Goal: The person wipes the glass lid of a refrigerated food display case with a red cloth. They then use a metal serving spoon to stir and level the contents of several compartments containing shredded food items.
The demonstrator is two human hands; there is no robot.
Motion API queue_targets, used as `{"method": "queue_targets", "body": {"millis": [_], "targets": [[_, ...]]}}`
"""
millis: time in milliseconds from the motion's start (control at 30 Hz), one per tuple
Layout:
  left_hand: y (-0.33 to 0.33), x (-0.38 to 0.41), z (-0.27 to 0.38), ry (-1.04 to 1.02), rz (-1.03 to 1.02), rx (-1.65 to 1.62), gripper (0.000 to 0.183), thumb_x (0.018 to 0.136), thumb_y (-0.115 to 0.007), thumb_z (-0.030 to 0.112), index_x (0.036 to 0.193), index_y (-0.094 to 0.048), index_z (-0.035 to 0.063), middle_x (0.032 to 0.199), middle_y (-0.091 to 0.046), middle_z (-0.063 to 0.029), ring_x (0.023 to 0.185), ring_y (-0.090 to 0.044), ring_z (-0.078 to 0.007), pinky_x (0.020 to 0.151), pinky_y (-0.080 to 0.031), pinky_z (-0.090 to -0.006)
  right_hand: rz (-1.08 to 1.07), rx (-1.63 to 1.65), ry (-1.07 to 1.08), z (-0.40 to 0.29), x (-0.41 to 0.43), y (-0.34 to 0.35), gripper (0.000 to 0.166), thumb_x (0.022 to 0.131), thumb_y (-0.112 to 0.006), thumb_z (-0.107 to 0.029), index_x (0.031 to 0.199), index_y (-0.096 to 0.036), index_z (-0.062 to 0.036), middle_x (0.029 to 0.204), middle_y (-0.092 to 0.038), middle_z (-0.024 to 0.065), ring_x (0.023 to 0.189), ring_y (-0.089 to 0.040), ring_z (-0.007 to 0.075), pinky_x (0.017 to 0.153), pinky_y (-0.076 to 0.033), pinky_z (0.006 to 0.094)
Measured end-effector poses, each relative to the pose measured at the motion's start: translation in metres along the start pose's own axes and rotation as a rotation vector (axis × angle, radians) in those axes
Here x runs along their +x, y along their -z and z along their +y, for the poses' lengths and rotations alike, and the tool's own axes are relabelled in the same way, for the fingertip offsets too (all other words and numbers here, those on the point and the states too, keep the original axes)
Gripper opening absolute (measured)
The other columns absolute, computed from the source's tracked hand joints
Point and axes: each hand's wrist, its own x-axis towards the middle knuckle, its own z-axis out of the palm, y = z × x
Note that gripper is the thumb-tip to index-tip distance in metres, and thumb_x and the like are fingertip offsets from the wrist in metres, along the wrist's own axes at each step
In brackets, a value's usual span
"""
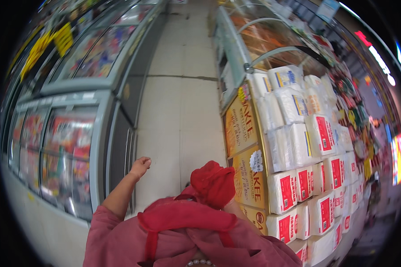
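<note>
My left hand [141, 167] hangs over the tiled floor, its fingers curled in and nothing visible in them. It is beside the dark side panel of a chest freezer [118, 150]. In front of my body is a bunched red cloth [214, 185], at the end of my right forearm [242, 215]. The cloth covers my right hand, which appears to grip it from behind. I wear a dusty-red top with a red apron [187, 213] over it.
Glass-topped freezers [100, 50] with packaged goods line the left. A floor aisle [180, 110] runs ahead. On the right, stacked plastic-wrapped white packs [295, 147] stand beside yellow printed panels [242, 130]. Beyond them is a display case [267, 30] with curved clear covers.
</note>
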Motion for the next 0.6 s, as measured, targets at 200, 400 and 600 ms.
{"method": "queue_targets", "body": {"millis": [200,400,600], "targets": [[-0.018,0.169,0.053,-0.176,-0.218,0.269,0.039,0.092,-0.057,0.032,0.115,-0.061,0.0005,0.087,-0.066,-0.0114,0.082,-0.062,-0.018,0.078,-0.049,-0.0308,0.132,-0.078,-0.124,0.074,0.12,0.001,0.023,0.059,-0.062,-0.02,0.064,-0.041,-0.0117,0.064,-0.042,0.0039,0.057,-0.045,0.0213,0.044,-0.025,0.037],[0.062,0.227,0.0,-0.14,-0.486,1.116,0.038,0.091,-0.05,0.04,0.096,-0.064,0.0049,0.096,-0.066,-0.0184,0.092,-0.064,-0.0361,0.08,-0.051,-0.0454,0.248,-0.608,0.019,0.145,0.294,0.051,0.023,0.057,-0.062,-0.023,0.061,-0.043,-0.0121,0.062,-0.043,0.0048,0.056,-0.045,0.0227,0.043,-0.022,0.0378],[0.117,0.295,-0.011,0.493,-0.125,0.584,0.033,0.091,-0.051,0.035,0.098,-0.064,0.005,0.092,-0.066,-0.0164,0.086,-0.064,-0.033,0.075,-0.051,-0.0444,0.564,-1.549,0.275,0.275,0.457,0.085,0.022,0.052,-0.061,-0.023,0.057,-0.042,-0.0133,0.061,-0.044,0.0061,0.055,-0.045,0.0241,0.042,-0.02,0.0379]]}}
